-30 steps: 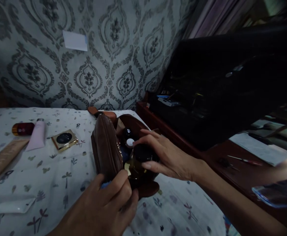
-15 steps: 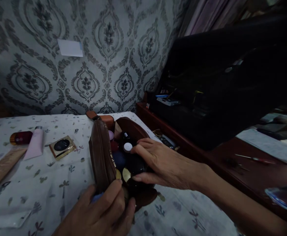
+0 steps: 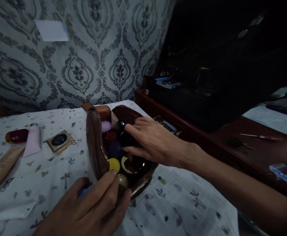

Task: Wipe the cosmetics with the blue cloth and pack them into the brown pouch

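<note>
A brown zip cosmetic bag (image 3: pixel 93 147) stands unzipped on the cloth, filled with small containers. My left hand (image 3: pixel 91 203) grips the bag's near end, fingertips beside a yellow round cap (image 3: pixel 114 165); a bit of blue (image 3: pixel 85 191) shows under the fingers. Inside the bag, my right hand (image 3: pixel 158 141) has its thumb and fingers closed around something dark that I cannot make out. Below its thumb lies a shiny black and gold round container (image 3: pixel 133 165). A lilac lid (image 3: pixel 106 126), a dark red item (image 3: pixel 110 136) and a dark blue one (image 3: pixel 115 149) sit along the left side.
On the patterned cloth (image 3: pixel 59 177) at left lie a gold compact (image 3: pixel 60 141), a pink tube (image 3: pixel 33 141), a dark red bottle (image 3: pixel 17 136) and a white tube (image 3: pixel 10 211). A red-brown desk (image 3: pixel 207 149) with a screwdriver (image 3: pixel 260 136) stands at right. Another arm (image 3: pixel 286 152) blurs there.
My right hand has shifted within the bag, uncovering the black and gold container. The white cap by its fingers is now hidden. The yellow cap shows more fully. The view has tilted down.
</note>
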### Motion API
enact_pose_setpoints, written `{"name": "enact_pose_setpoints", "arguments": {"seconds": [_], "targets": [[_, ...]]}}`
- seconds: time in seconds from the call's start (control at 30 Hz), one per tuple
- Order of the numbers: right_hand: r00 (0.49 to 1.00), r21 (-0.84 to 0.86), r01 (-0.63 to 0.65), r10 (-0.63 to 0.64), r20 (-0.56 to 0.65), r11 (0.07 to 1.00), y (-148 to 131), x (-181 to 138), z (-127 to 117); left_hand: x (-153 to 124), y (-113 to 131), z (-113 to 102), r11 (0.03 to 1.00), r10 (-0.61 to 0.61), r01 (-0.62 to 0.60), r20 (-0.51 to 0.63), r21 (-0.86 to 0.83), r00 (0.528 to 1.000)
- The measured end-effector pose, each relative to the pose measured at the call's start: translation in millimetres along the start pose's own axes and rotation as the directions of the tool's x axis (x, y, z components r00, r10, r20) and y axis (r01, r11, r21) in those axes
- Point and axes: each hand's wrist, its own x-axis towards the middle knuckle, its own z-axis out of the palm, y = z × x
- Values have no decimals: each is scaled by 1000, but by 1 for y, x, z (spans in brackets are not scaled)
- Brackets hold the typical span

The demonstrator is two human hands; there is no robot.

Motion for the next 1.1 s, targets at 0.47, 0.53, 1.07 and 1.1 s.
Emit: {"name": "enact_pose_setpoints", "arguments": {"seconds": [0.47, 0.53, 1.07, 1.1], "targets": [[999, 19, 0, 1, -32, 1000, 3, -4, 2, 1, 0, 1, 1000, 3, -3, -17, -24, 1000], [999, 14, 3, -2, -35, 1000, 2, -4, 2, 1, 1, 1, 999, -2, 1, -25, -32, 1000], [1000, -20, 17, -17, -12, 1000, 2, -1, 5, 0, 1, -5, 1000, 16, -16, 65, -4, 998], [1000, -21, 13, -14, -11, 1000, 2, -1, 4, 0, 1, -6, 1000, 16, -16, 66, 0, 998]]}}
